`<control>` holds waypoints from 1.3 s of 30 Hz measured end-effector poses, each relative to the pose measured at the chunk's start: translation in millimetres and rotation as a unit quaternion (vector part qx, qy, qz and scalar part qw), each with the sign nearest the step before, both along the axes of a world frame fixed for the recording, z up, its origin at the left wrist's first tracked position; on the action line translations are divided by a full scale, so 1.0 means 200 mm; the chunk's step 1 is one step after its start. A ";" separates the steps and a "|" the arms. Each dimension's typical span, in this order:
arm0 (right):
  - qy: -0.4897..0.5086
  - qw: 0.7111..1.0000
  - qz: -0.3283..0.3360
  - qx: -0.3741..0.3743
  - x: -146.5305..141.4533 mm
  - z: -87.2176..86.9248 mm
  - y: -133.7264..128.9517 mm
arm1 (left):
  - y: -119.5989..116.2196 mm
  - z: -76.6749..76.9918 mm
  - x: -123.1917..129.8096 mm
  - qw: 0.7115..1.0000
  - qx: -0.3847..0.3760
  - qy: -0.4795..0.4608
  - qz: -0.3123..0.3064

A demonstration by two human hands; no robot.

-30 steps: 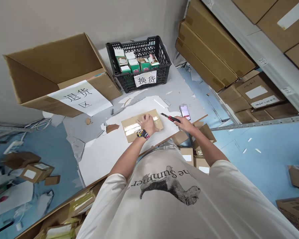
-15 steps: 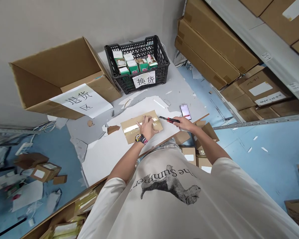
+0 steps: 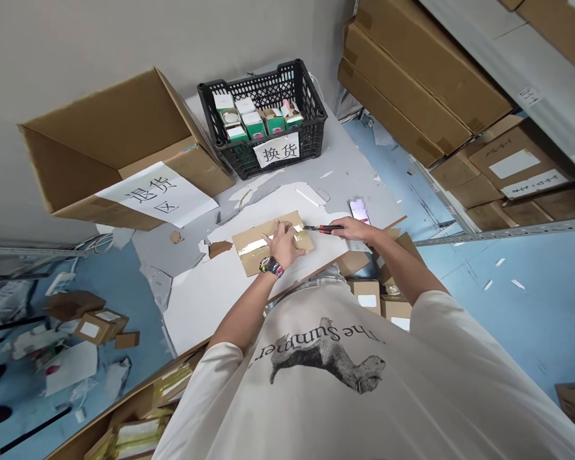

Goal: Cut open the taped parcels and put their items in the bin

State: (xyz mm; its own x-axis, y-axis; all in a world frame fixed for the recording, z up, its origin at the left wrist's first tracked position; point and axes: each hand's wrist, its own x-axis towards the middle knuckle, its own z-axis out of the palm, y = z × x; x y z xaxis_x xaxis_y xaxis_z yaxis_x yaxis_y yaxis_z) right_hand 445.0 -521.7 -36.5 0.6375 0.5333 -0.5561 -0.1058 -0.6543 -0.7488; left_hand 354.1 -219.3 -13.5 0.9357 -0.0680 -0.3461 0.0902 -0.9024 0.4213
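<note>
A small taped cardboard box (image 3: 250, 253) lies on the worktable (image 3: 191, 313). Across its top, fingers spread, rests my left hand (image 3: 282, 245), pressing it from above. My right hand (image 3: 347, 228) is closed around the handle of a red and black utility knife (image 3: 329, 228). The blade is out, points left, and its tip is at the box's right end, by the shiny tape. Whether it cuts into the tape is too small to tell. Just beyond my right hand a phone (image 3: 359, 209) lies on the table, partly covered by that hand.
A black crate (image 3: 268, 144) of small green-and-white boxes stands at the back. Left of it is a large open carton (image 3: 110, 121) with a paper sign. Shelves of cartons (image 3: 412, 83) rise on the right. Torn scraps and a brown cardboard piece (image 3: 219, 249) lie on the table.
My right hand has moved the knife slightly left and turned it flatter, so its tip is now at the box's end. My left hand stays on the box. The view has shifted slightly.
</note>
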 end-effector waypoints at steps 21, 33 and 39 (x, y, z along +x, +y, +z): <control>0.022 1.000 0.003 -0.014 0.04 0.04 0.07 | 0.01 0.02 0.02 1.000 0.008 0.004 -0.017; 0.117 0.993 -0.008 -0.006 -0.20 0.08 -0.11 | 0.05 -0.02 0.01 0.999 0.013 -0.012 -0.040; -0.011 0.994 -0.102 -0.033 -0.25 0.07 -0.14 | 0.08 -0.02 0.01 0.998 0.014 -0.027 -0.056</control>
State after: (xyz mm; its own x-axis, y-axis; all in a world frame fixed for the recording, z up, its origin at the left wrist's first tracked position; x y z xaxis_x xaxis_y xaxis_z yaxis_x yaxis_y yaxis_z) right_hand 394.4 -550.1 -22.6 0.7414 0.3536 -0.5703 -0.2260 -0.6687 -0.7084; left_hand 355.8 -202.4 -18.2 0.9399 -0.1643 -0.2992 -0.0340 -0.9172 0.3969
